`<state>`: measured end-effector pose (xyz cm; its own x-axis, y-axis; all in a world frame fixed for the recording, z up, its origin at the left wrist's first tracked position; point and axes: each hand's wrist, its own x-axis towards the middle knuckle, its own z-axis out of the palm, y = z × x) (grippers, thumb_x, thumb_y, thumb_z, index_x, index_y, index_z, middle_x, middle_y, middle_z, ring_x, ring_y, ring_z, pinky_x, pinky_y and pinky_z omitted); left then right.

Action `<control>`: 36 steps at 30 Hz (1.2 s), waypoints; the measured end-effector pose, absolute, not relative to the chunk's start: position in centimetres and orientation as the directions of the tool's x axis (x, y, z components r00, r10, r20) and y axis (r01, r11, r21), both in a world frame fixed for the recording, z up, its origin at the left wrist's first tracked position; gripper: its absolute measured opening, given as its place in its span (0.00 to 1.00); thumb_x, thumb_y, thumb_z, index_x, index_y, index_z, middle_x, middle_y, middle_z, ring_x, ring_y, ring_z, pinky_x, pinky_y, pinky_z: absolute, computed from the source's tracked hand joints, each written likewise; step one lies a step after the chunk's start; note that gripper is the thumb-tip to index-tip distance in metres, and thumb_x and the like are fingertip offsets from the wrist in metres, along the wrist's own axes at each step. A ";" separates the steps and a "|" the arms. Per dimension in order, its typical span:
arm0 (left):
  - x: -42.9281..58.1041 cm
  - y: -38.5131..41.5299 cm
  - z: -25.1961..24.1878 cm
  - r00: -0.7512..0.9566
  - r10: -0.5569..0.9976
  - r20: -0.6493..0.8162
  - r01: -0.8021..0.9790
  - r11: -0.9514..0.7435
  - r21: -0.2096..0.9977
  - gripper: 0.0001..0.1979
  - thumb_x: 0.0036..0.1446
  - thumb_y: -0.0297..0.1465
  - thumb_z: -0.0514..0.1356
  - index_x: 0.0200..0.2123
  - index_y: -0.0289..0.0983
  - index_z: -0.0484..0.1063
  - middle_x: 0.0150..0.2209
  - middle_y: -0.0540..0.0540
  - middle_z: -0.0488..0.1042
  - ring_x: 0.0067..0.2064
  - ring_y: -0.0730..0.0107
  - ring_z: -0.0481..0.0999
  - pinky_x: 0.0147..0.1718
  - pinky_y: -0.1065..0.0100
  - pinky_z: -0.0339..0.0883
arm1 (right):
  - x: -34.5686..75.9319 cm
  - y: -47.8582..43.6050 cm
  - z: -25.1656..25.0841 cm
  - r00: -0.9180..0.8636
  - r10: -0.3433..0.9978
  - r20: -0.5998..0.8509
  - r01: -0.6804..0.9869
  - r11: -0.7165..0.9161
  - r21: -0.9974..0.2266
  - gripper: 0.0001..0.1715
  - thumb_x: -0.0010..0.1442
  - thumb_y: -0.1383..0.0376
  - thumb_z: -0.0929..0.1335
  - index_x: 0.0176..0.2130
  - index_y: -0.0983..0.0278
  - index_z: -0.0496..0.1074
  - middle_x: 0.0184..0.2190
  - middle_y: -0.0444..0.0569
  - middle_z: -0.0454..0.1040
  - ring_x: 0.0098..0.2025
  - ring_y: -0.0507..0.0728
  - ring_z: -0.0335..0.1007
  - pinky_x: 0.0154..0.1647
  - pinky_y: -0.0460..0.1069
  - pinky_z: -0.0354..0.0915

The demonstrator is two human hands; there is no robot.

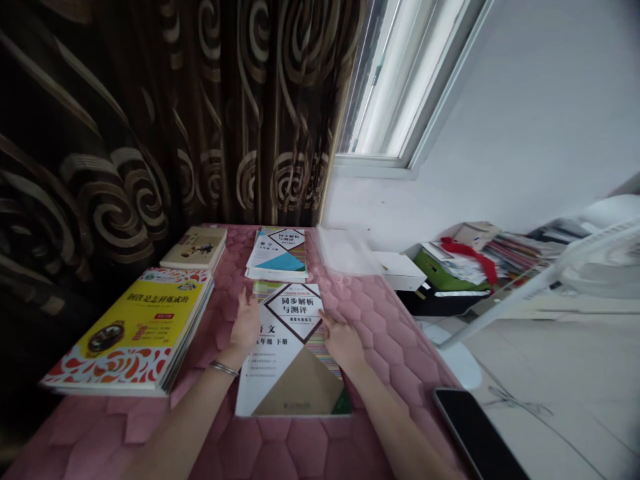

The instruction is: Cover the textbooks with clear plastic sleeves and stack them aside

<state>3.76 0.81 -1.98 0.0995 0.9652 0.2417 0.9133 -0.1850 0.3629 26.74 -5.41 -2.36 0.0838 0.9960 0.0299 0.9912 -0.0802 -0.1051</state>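
Observation:
A white workbook with a brown and green patterned cover lies in front of me, its cover facing up. My left hand, with a silver bangle at the wrist, grips the left edge near the upper corner. On the opposite edge, my right hand holds the book with its fingertips at the cover's side. Just beyond it sits a small pile of similar workbooks, the top one with a blue triangle. A yellow-covered book tops a stack to the left of my left hand.
The pink quilted cover spreads beneath the books. Behind the yellow stack is a beige book. Clear plastic sheets lie at the back right. A black phone is at the right edge, near a white fan. A dark patterned curtain borders the back.

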 end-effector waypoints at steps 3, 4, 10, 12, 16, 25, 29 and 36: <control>4.2 0.4 -1.3 0.143 0.961 0.236 0.967 -0.186 0.172 0.23 0.59 0.18 0.46 0.54 0.34 0.69 0.65 0.35 0.58 0.58 0.52 0.67 0.51 0.53 0.67 | 26.8 -5.6 -2.5 0.087 0.995 0.050 0.990 -0.081 -0.112 0.31 0.64 0.71 0.58 0.64 0.60 0.61 0.46 0.53 0.79 0.43 0.57 0.76 0.44 0.49 0.65; 4.3 0.4 -1.2 0.161 0.959 0.234 0.973 -0.194 0.125 0.21 0.61 0.21 0.46 0.52 0.36 0.71 0.65 0.36 0.59 0.58 0.50 0.66 0.50 0.51 0.67 | 26.7 -5.6 -2.4 0.091 0.995 0.049 0.990 -0.085 -0.111 0.31 0.64 0.71 0.58 0.64 0.60 0.62 0.45 0.53 0.79 0.43 0.57 0.76 0.44 0.49 0.65; 3.9 0.9 -0.6 0.236 0.940 0.247 0.964 -0.258 0.060 0.23 0.61 0.21 0.44 0.51 0.39 0.74 0.63 0.40 0.65 0.60 0.47 0.63 0.55 0.40 0.58 | 26.3 -5.6 -2.2 0.103 0.994 0.023 0.992 -0.100 -0.080 0.31 0.64 0.70 0.58 0.65 0.62 0.60 0.43 0.55 0.80 0.43 0.58 0.76 0.45 0.50 0.65; 4.9 0.4 -0.6 0.287 0.929 0.232 0.950 -0.308 0.058 0.25 0.61 0.19 0.44 0.53 0.38 0.73 0.63 0.39 0.64 0.63 0.48 0.61 0.59 0.38 0.51 | 26.2 -5.6 -2.2 0.103 0.994 0.022 0.992 -0.101 -0.070 0.31 0.64 0.70 0.58 0.65 0.63 0.60 0.42 0.56 0.80 0.42 0.58 0.77 0.45 0.50 0.65; 9.6 -2.7 -1.3 0.527 0.840 0.125 0.836 -0.540 0.101 0.26 0.61 0.21 0.45 0.59 0.37 0.67 0.65 0.44 0.62 0.67 0.61 0.56 0.64 0.52 0.50 | 26.3 -5.6 -2.4 0.088 0.996 0.016 0.994 -0.087 -0.064 0.30 0.64 0.71 0.57 0.64 0.64 0.60 0.43 0.57 0.79 0.43 0.58 0.77 0.45 0.50 0.65; 11.2 -4.7 -3.8 0.436 0.890 0.131 0.854 -0.455 0.254 0.30 0.65 0.37 0.45 0.67 0.30 0.52 0.69 0.37 0.49 0.70 0.55 0.46 0.67 0.49 0.42 | 26.4 -5.6 -3.1 0.069 0.997 0.034 0.997 -0.068 -0.037 0.30 0.65 0.71 0.57 0.65 0.65 0.59 0.44 0.57 0.79 0.43 0.58 0.76 0.47 0.50 0.65; 6.9 -3.1 -3.8 0.316 0.939 0.136 0.926 -0.336 0.171 0.29 0.65 0.35 0.44 0.66 0.27 0.53 0.69 0.36 0.51 0.69 0.57 0.50 0.67 0.54 0.44 | 26.1 -5.5 -3.2 0.086 0.996 0.037 0.996 -0.084 -0.031 0.30 0.65 0.70 0.57 0.65 0.65 0.60 0.41 0.57 0.79 0.42 0.59 0.76 0.46 0.51 0.65; 4.1 -3.4 -4.1 0.254 0.947 0.198 0.950 -0.283 0.132 0.30 0.65 0.34 0.45 0.66 0.23 0.54 0.68 0.32 0.52 0.69 0.55 0.52 0.65 0.52 0.48 | 26.0 -5.8 -2.3 0.096 0.995 0.030 0.995 -0.095 -0.028 0.30 0.65 0.71 0.57 0.64 0.64 0.61 0.47 0.58 0.77 0.48 0.60 0.72 0.49 0.52 0.63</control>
